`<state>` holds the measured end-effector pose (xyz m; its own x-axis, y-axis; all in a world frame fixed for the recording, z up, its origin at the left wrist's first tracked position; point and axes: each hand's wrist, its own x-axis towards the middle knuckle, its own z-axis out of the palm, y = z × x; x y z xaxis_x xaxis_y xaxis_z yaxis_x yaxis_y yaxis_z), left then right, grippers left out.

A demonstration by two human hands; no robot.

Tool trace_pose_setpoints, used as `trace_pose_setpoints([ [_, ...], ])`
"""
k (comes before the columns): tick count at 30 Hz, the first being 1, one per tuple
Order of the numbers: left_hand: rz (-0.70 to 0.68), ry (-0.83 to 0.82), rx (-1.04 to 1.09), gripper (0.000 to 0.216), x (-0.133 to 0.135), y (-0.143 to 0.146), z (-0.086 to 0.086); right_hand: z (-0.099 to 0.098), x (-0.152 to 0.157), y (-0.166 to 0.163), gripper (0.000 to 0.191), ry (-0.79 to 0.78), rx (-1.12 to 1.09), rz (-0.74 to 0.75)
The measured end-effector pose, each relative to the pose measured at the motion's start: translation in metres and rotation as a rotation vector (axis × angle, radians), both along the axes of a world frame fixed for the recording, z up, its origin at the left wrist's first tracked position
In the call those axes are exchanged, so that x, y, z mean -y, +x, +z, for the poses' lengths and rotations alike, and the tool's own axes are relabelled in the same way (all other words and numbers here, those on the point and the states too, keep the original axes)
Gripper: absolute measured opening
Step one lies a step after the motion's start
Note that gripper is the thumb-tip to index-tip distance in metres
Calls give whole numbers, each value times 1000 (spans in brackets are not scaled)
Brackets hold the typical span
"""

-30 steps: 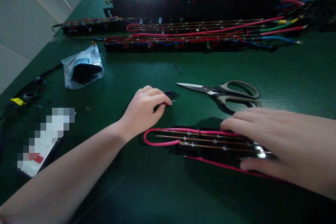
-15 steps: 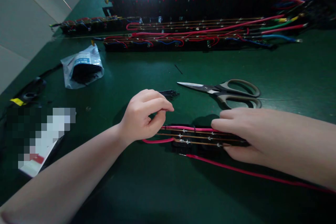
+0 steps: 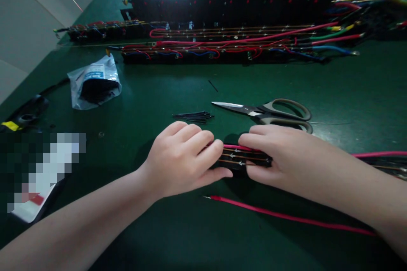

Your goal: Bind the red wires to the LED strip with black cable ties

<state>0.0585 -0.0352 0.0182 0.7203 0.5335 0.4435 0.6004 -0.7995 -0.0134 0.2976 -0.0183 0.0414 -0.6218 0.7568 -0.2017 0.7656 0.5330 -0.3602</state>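
A black strip with copper wires and a pink cable (image 3: 246, 157) lies on the green table (image 3: 190, 228) in front of me. My left hand (image 3: 186, 159) grips its left end, fingers curled over the top and thumb underneath. My right hand (image 3: 273, 156) clasps the strip just to the right, fingers over it and thumb below. A loose pink wire (image 3: 286, 216) trails toward the right under my right forearm. A small bundle of black cable ties (image 3: 192, 116) lies just beyond my left hand.
Grey-handled scissors (image 3: 270, 112) lie shut beyond my right hand. A foil bag (image 3: 93, 82) with black contents sits at the left. Long wired strips (image 3: 229, 42) run across the back. A black object with a yellow label (image 3: 20, 116) lies at the far left.
My left hand left the cable ties and came down onto the strip's left end. The strip slid to the right under my hands, and its pink loop is now covered.
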Motion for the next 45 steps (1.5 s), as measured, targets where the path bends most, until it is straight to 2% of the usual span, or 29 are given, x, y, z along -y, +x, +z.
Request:
trace_pose_setpoints([
  [2, -1, 32, -17, 34, -1, 0, -2, 0, 0, 4, 11, -22, -19, -6],
  [5, 5, 46, -4, 36, -5, -2, -5, 3, -1, 15, 36, -73, -64, 3],
  [8, 6, 53, -11, 37, -7, -2, -7, 8, -1, 30, 50, -17, -43, -22],
  [9, 12, 52, -16, 35, -8, -3, -7, 9, -2, 34, 49, 5, 4, -52],
  [12, 42, 45, -39, 25, -8, -2, -6, 14, -3, 43, 26, -46, 224, -122],
  [14, 63, 48, -53, 21, -8, -2, -6, 17, -3, 45, 17, -68, 285, -120],
  [19, 76, 83, -24, 19, -3, 0, -2, 16, 1, 37, 19, 13, 206, -60],
  [23, 37, 101, 0, 36, 3, 4, 0, 11, 6, 18, 22, 33, 84, -10],
  [27, 23, 103, -31, 45, 5, 4, -1, 8, 7, 17, 50, 25, -29, 42],
  [31, 27, 95, -67, 45, 3, 2, -3, 13, 4, 29, 28, -5, 86, -18],
  [35, 29, 92, -75, 46, 3, 2, -3, 19, 4, 26, 21, 41, 126, -10],
  [42, 41, 133, -91, 43, 4, 3, 0, 12, 9, 9, 7, 204, -11, 76],
  [45, 82, 140, -91, 45, 5, 3, 1, 5, 10, 5, 7, 233, -78, 86],
])
